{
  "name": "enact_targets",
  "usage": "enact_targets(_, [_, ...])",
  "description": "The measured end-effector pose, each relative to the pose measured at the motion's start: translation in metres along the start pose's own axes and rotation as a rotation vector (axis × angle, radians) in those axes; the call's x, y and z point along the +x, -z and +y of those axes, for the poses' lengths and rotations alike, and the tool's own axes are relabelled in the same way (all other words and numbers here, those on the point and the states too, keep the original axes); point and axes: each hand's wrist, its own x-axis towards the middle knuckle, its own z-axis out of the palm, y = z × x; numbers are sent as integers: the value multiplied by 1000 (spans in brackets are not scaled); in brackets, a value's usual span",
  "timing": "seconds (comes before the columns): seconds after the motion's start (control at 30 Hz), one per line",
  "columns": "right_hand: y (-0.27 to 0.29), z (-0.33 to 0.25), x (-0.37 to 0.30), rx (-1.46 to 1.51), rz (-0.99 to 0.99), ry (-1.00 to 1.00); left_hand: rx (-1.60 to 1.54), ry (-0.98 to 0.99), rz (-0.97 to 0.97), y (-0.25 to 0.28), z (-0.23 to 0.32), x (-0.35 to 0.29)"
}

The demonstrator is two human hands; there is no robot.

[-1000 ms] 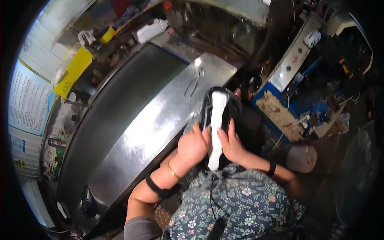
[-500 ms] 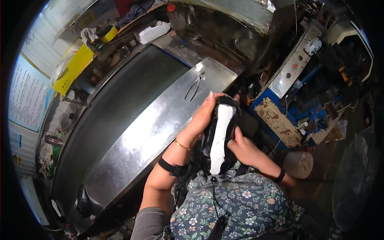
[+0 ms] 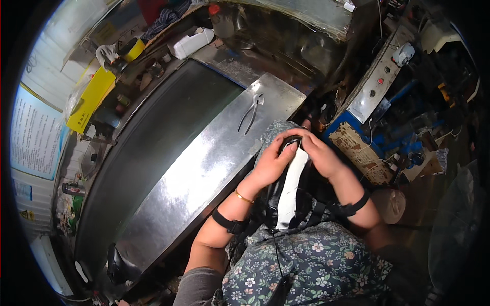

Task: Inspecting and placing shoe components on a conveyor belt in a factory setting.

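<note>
A black shoe upper on a last is held bottom up in front of my lap, with its long white insole facing me. My left hand wraps its far end from the left, the thumb pressed on the edge of the white insole. From the right, my right hand closes round the same end, its fingers meeting the left ones over the tip. The near end rests against my floral apron. A pair of pincers lies on the shiny metal sheet to the left.
Another black shoe-like piece sits at the sheet's near end. Behind the sheet runs a dark belt-like surface. A white jug and a yellow box stand farther back. At right is a machine with a button panel.
My right hand has moved from the shoe's right side up to its far end. My left hand's thumb has come over onto the white insole. The view has shifted slightly.
</note>
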Motion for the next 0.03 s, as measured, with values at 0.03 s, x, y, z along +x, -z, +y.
enact_targets(0.03, [0,-3,0,-16,27,-31,-69,-15,-39,3,1,-1])
